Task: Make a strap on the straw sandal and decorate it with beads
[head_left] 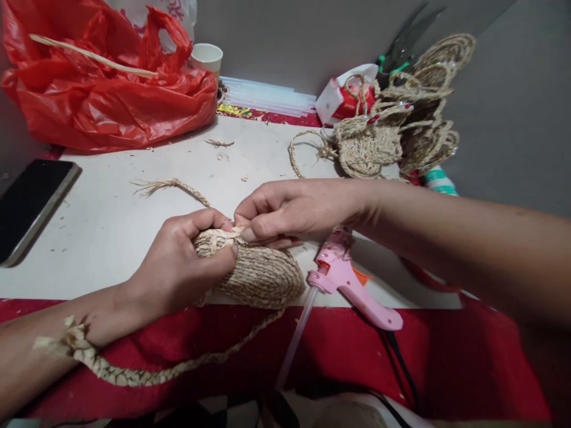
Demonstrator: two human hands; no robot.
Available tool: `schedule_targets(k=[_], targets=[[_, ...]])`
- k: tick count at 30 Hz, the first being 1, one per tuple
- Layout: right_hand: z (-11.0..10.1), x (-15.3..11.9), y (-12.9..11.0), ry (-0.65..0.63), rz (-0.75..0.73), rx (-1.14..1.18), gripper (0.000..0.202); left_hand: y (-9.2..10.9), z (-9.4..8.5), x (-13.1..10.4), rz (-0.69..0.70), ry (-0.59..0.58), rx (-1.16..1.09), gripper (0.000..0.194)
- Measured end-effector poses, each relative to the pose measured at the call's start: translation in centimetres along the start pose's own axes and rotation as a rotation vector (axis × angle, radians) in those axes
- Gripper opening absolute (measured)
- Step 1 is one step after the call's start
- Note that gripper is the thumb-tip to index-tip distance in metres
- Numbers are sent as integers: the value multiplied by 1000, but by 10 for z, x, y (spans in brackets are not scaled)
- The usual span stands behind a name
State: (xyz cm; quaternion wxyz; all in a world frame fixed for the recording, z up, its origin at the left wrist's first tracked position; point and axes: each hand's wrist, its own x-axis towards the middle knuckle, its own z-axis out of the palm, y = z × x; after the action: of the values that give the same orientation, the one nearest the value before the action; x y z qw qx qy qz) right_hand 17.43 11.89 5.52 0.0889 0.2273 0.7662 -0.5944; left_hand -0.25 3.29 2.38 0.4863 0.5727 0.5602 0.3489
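Observation:
My left hand (187,252) grips a woven straw slipper (263,276) at its left end, the thumb pressed on the near side. At the top edge of the slipper, my right hand (285,208) pinches a pale straw strip (235,233) between thumb and fingers. A braided straw cord (147,377) with a frayed end runs from the slipper across the front of my left wrist. Another braid (191,191) with a loose, bushy end lies behind my left hand. The tips of my right fingers are partly hidden by the straw.
A pink glue gun (357,291) with a clear stick lies right of the slipper. Finished woven straw pieces (368,145) are heaped at the back right by a tissue pack (330,101). A red plastic bag (120,113), a paper cup (207,56), glue sticks (267,96) and a phone (33,208) surround the white board (107,249).

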Motion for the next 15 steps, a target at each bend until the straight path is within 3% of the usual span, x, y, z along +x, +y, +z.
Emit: schedule_targets(k=[5,8,11,13,15], targets=[[4,-8,-2,298,-229,-634,16,-2,-3,3,-23,-11,-53,4],[7,-11,-1,350,-290,-985,16,-1,-4,4,-43,-18,-63,2],[10,-22,-4,370,-275,-970,15,-1,-3,4,-65,-35,-84,2],[16,-33,-12,506,-265,-868,16,-2,-3,4,-57,-19,-87,4],[28,-42,-24,737,-279,-793,13,-4,-3,5,-53,-7,-123,8]])
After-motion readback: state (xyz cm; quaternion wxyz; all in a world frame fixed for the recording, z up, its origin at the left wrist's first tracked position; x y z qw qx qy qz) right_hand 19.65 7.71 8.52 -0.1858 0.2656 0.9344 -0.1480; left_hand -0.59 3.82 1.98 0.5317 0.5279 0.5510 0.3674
